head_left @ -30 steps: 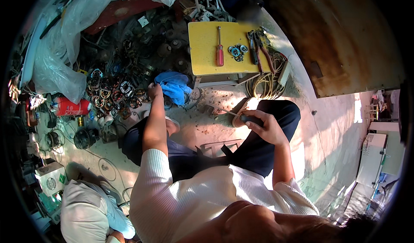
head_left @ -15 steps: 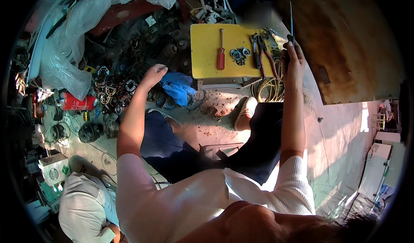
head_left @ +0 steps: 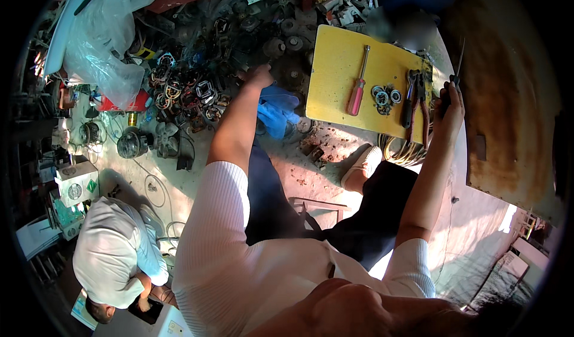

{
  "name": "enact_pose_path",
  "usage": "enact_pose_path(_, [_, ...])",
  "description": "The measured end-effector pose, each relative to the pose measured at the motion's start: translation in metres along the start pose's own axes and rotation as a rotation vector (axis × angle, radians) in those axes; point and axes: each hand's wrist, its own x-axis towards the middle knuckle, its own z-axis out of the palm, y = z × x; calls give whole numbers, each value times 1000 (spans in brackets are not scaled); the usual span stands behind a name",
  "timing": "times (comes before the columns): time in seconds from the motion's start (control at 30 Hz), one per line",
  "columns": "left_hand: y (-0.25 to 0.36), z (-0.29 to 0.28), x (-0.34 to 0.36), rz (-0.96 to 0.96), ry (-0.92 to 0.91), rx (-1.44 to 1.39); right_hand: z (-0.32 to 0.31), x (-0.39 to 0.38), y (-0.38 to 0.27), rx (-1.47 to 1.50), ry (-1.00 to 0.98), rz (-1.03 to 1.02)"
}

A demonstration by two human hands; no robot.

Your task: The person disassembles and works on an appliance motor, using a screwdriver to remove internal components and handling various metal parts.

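Note:
My right hand [head_left: 451,108], to the right of a yellow-topped table [head_left: 335,59], is closed round the dark handle of a screwdriver [head_left: 461,59] whose long thin shaft points up and away. My left hand [head_left: 258,75] reaches out over the pile of parts, just above a blue cloth [head_left: 276,113]. Shade and the turn of the wrist hide its fingers. On the table lie a red-handled driver [head_left: 357,92], several small metal rings [head_left: 394,96], a dark-handled wrench [head_left: 409,101] and red-handled pliers [head_left: 421,107].
Coils and motor parts [head_left: 206,92] are heaped left of the table, beside clear plastic sheeting [head_left: 98,44]. A coiled hose [head_left: 394,150] lies under the table. At right stands a rust-stained panel [head_left: 514,116]. Behind at lower left, another person [head_left: 110,247] bends over a white box-shaped appliance [head_left: 119,324].
The view has turned, so the table sits further right. My left hand has reached farther out, past the blue cloth toward the parts. My right hand still holds the screwdriver.

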Motion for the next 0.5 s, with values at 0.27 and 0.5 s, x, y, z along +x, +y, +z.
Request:
enact_pose_path(0.27, [-7, 64, 96, 81, 115, 156, -21, 41, 23, 122, -57, 197])
enact_pose_path(0.5, [20, 112, 105, 183, 542, 242, -45, 71, 28, 232, -21, 228])
